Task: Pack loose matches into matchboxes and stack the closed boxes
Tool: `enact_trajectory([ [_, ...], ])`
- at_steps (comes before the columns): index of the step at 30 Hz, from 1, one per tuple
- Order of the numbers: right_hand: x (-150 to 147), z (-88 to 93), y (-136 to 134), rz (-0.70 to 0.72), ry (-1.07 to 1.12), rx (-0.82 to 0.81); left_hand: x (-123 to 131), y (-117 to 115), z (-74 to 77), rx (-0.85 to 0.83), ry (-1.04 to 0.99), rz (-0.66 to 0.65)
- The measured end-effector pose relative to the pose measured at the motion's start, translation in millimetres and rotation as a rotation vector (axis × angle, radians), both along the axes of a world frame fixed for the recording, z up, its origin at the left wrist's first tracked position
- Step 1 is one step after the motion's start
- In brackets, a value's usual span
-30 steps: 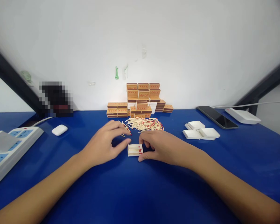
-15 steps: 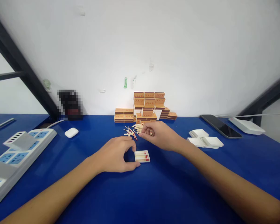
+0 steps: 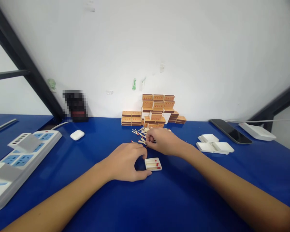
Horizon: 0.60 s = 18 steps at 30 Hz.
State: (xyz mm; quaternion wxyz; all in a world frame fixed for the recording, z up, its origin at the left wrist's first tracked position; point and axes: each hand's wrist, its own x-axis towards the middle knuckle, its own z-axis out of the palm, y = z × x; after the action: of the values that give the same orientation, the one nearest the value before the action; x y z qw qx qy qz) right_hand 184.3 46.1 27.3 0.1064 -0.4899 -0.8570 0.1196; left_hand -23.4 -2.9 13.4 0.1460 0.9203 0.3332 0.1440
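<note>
A small white matchbox tray (image 3: 150, 160) lies on the blue table with several red-tipped matches in it. My left hand (image 3: 127, 162) rests at its left end, thumb and forefinger curved round the near and far corners. Behind the tray, a loose pile of matches (image 3: 142, 130) spreads over the table. My right hand (image 3: 163, 141) is over the front of this pile, its fingers pinched together on matches. Part of the pile is hidden behind that hand, so how many it holds cannot be made out.
Stacked matchboxes (image 3: 158, 104) stand against the wall. White trays (image 3: 215, 146), a phone (image 3: 229, 131) and a white flat device (image 3: 257, 131) lie to the right. On the left are a power strip (image 3: 42, 145) and a white earbud case (image 3: 77, 135).
My right fingers have come down into the match pile, and some loose matches there lie differently. My left hand stays at the tray. The whole view has shifted slightly.
</note>
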Motion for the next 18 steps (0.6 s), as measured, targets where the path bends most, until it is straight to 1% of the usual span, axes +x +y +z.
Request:
enact_trajectory([
  [6,48.6,0.3,-18.2,0.058,0.056,-0.001,1.9,0.8,1.6,0.019,0.010,0.014],
  [9,60.9,3.0,-26.5,0.078,0.114,0.001,3.2,2.8,-0.3,0.044,-0.011,0.035],
  [12,59.7,8.1,-35.6,0.123,0.139,-0.019,4.1,3.4,-2.4,0.059,-0.026,0.046],
  [18,42.2,11.3,-52.3,0.179,0.028,-0.040,5.6,2.6,-3.5,0.069,-0.038,0.034],
])
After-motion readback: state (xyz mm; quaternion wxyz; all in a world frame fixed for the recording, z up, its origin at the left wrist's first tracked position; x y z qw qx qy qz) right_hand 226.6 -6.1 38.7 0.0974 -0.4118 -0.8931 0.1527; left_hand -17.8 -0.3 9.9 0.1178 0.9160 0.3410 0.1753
